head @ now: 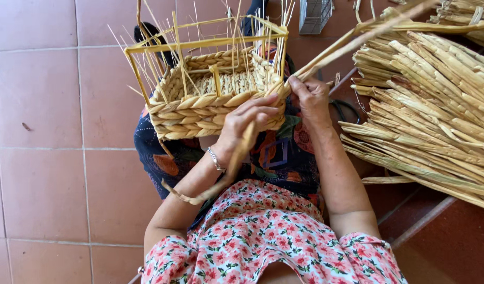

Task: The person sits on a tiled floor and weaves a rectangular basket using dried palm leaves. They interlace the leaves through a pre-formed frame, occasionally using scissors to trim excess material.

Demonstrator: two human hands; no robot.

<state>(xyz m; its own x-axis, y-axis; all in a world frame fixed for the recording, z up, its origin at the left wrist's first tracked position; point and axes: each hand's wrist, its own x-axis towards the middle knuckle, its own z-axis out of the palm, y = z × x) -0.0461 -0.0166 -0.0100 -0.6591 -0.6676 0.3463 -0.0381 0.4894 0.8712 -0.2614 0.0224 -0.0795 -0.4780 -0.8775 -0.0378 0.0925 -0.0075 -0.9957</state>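
A half-woven straw basket (pixel 200 108) on a yellow wire frame (pixel 147 48) rests on my lap. Its lower walls are braided from thick fibre and thin straw uprights stick out above. My left hand (pixel 245 122) presses on the basket's near wall and grips a twisted fibre strand (pixel 229 173) that trails down toward my chest. My right hand (pixel 310 97) pinches a long pale fibre strand (pixel 357 39) at the basket's right corner; the strand runs up to the right.
A big pile of dried fibre stalks (pixel 431 110) lies on the right. A small grey wire container (pixel 314 14) stands at the top. Red floor tiles (pixel 47 158) stretch to the left. A dark step edge (pixel 420 215) is at the lower right.
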